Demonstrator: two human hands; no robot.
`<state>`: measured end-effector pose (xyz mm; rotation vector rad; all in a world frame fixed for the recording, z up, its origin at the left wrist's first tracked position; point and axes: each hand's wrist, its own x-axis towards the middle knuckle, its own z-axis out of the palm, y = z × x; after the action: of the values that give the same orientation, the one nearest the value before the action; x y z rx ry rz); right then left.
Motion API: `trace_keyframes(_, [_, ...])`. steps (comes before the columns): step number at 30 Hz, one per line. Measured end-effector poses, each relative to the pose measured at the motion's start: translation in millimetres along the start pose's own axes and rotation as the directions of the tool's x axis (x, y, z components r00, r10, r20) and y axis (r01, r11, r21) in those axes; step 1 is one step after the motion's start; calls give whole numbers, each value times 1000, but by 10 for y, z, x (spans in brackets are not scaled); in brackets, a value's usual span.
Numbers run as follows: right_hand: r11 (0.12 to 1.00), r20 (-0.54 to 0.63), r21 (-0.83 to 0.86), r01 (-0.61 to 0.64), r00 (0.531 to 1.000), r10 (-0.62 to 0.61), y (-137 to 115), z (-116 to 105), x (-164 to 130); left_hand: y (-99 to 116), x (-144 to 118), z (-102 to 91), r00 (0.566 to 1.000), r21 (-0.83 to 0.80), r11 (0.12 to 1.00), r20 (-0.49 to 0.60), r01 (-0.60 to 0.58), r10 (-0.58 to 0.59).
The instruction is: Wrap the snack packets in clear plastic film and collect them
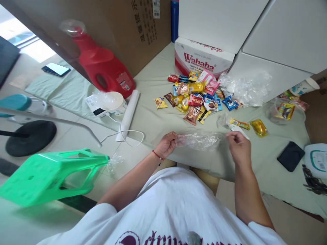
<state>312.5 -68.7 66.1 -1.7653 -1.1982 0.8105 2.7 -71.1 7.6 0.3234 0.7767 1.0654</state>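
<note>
- Pale green cloth (158, 119) covers the floor area; everything sits on it.
- White cartons (268, 41) stacked at far right, Wahaha box (201, 59) in front of them, brown cardboard (127, 30) at far left-centre.
- Green plastic stool (51, 173) tipped on its side, left of the person, well apart from the hands.
- Red jug (104, 68) lying tilted against the cardboard; white roll (129, 114) and a bowl (113, 100) just beside it.
- Snack pile (195, 97) straight ahead of the hands, near but not touching. Crumpled clear wrap (245, 86) to its right.
- Clear plastic bag (199, 140) is stretched between both hands, just above the cloth's near edge. Long axis runs left-right, roughly level; which end is the mouth I cannot tell, film too transparent.
- Left hand (166, 144) pinches the bag's left end, fingers closed on it.
- Right hand (238, 146) grips the right end, fingers curled on the film.
- Step, as I read it: pulling the bag taut / working it open. Snacks not yet in it.
- Next move likely needs finding the mouth edge and separating the two film layers; thin, clingy film, so a fingertip rub rather than a pull.
</note>
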Motion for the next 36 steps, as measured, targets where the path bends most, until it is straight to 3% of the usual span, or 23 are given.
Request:
trace_keyframes(1, [998, 163, 45, -39, 986, 31, -70, 105, -109, -4, -5, 13, 1000, 4, 1000, -2, -5, 5])
trace_keyframes(2, [990, 328, 82, -112, 941, 79, -129, 225, -214, -7, -13, 26, 1000, 10, 1000, -7, -9, 9])
trace_keyframes(4, [944, 539, 119, -308, 818, 200, -196, 479, -387, -11, -45, 52, 999, 32, 999, -24, -23, 24])
trace_keyframes(6, [856, 575, 172, -487, 755, 313, -201, 703, -491, -19, -96, 72, 998, 74, 996, -34, -43, 46])
trace_keyframes(9, [764, 544, 284, -579, 754, 369, -157, 906, -547, -30, -195, 74, 997, 175, 982, -14, -75, 79])
trace_keyframes(13, [835, 447, 356, -419, 861, 242, -111, 948, -570, 22, -287, 52, 996, 333, 942, -56, -43, 65])
trace_keyframes(15, [894, 424, 314, -318, 890, 168, -88, 924, -587, 85, -282, 85, 972, 417, 905, -166, -85, 168])
trace_keyframes(17, [940, 441, 250, -231, 892, 101, -59, 901, -601, 151, -235, 177, 919, 587, 796, -219, -146, 329])
trace_keyframes(19, [966, 471, 206, -154, 881, 40, -30, 882, -603, 200, -152, 316, 891, 779, 603, -138, -172, 433])
trace_keyframes(20, [974, 485, 195, -119, 875, 10, -21, 870, -597, 212, -99, 391, 902, 846, 503, -66, -176, 426])
trace_keyframes(22, [981, 508, 188, -49, 860, -54, -15, 824, -574, 208, 17, 519, 958, 901, 401, 53, -167, 282])
trace_keyframes(24, [980, 517, 197, 8, 849, -111, -18, 735, -548, 171, 128, 585, 991, 880, 455, 118, -136, 68])
trace_keyframes(26, [974, 505, 227, 5, 854, -122, -1, 606, -534, 113, 213, 576, 988, 800, 593, 146, -96, -38])
trace_keyframes(29, [932, 427, 334, -139, 904, -18, 124, 383, -572, 30, 269, 473, 997, 611, 787, 44, -80, 68])
trace_keyframes(31, [881, 363, 401, -251, 926, 99, 266, 239, -638, -6, 256, 393, 983, 496, 861, -77, -108, 167])
trace_keyframes(34, [870, 380, 327, -368, 894, 236, 465, 39, -756, -39, 174, 315, 952, 433, 892, -195, -131, 235])
trace_keyframes(36, [938, 398, 159, -307, 890, 224, 515, -70, -809, -62, 94, 311, 941, 461, 880, -231, -117, 246])
